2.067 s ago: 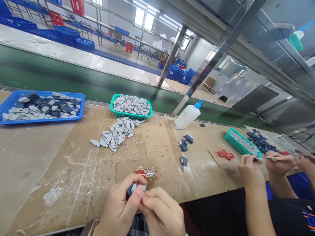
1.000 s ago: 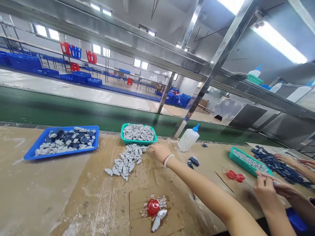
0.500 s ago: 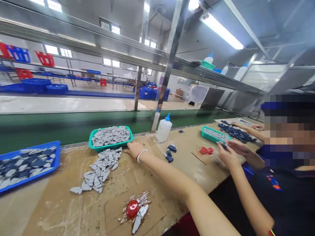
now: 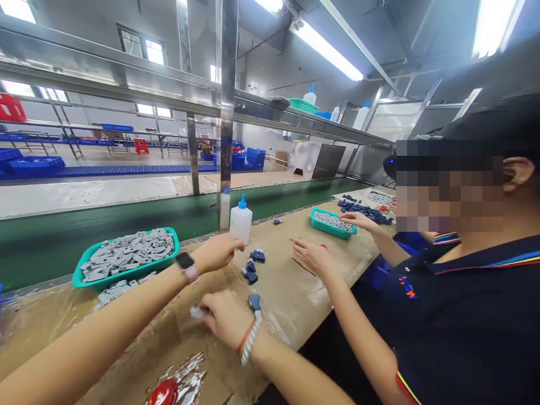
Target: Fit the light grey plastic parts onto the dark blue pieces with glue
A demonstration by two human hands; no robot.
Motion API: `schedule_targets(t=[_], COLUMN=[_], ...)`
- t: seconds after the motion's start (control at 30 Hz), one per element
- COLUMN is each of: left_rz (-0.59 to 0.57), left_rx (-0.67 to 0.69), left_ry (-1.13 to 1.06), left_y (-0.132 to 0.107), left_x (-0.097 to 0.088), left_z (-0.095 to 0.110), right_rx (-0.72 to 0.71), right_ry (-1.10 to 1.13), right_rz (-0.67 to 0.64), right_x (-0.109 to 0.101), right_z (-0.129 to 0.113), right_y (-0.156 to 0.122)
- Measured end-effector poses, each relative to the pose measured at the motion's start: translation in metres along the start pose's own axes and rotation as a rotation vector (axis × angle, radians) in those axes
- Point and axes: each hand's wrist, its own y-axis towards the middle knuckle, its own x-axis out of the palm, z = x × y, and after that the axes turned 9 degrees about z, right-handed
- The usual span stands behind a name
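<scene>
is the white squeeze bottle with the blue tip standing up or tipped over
Upright: the white squeeze bottle stands on its base on the workbench, its blue nozzle pointing straight up, just beyond the left hand.

Left arm (image 4: pixel 105 304) stretched forward, left hand (image 4: pixel 217 253) loosely open, right hand (image 4: pixel 228 320) lower, fingers (image 4: pixel 208 306) curled downward

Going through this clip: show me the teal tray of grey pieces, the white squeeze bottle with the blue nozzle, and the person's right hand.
Teal plastic tray (image 4: pixel 126 275): head view, on its front rim.
White squeeze bottle (image 4: pixel 241 225): head view, on its body.
Right hand (image 4: pixel 225 319): head view, on the back of the hand.
</scene>
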Motion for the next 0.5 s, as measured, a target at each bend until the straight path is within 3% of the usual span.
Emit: schedule_targets(t=[0.07,0.13,0.27,0.4,0.5], left_rz=[-0.149,-0.273,-0.399,-0.437,-0.367], left_rx=[0.105,0.204,0.299,0.174,-0.108], left_ry=[-0.046,-0.114,-0.177,-0.137,-0.025], left_y=[0.032,0.043,0.021,0.003,-0.002], left_x=[0.022,0.040,0.054,0.059,0.065], left_z=[0.008,0.021,0.043,0.050,0.063], right_rx=[0.016,0.111,0.318,0.585,0.802], right_ry=[0.014,0.110,0.499,0.784,0.855], right_rz=[-0.007,0.103,0.243,0.328,0.423], right_x=[-0.019,-0.037,-0.062,-0.065,-0.067], right_z=[0.005,0.014,0.036,0.040,0.031], right_y=[-0.038,-0.077,-0.138,-0.151,-0.140])
